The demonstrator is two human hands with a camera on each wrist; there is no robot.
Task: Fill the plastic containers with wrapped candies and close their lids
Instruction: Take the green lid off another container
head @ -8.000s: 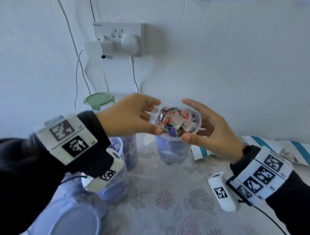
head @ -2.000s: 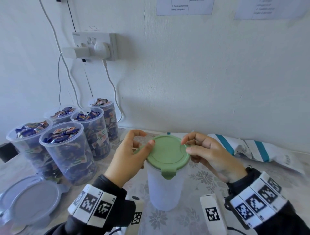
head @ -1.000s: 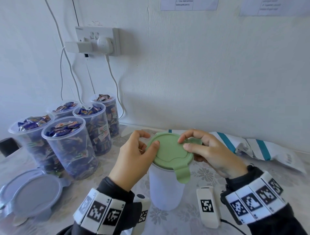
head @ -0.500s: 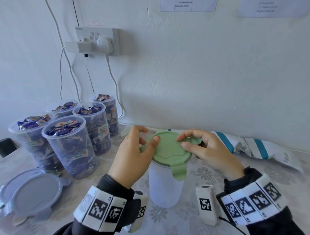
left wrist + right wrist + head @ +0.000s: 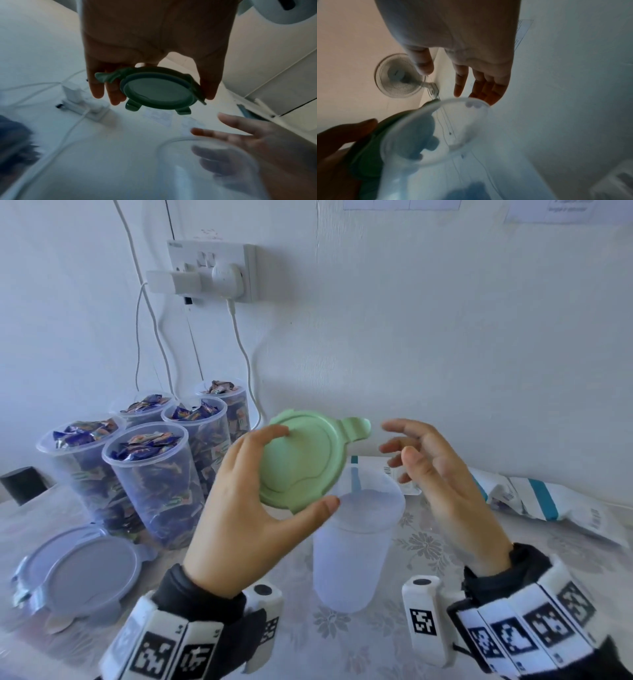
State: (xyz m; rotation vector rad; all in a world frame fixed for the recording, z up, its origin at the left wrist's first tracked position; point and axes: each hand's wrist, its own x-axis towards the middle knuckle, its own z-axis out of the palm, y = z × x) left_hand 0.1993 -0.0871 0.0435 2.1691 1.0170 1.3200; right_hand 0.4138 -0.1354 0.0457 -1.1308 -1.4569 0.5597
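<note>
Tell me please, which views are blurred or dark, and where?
Head view: sharp and evenly lit, straight lines bowed. Left wrist view: left hand and green lid dark against the bright wall, lower part smeared. Right wrist view: clear container blurred, right hand dim.

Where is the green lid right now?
In the head view, the green lid is held tilted in the left hand, just above the empty container's open rim.
</note>
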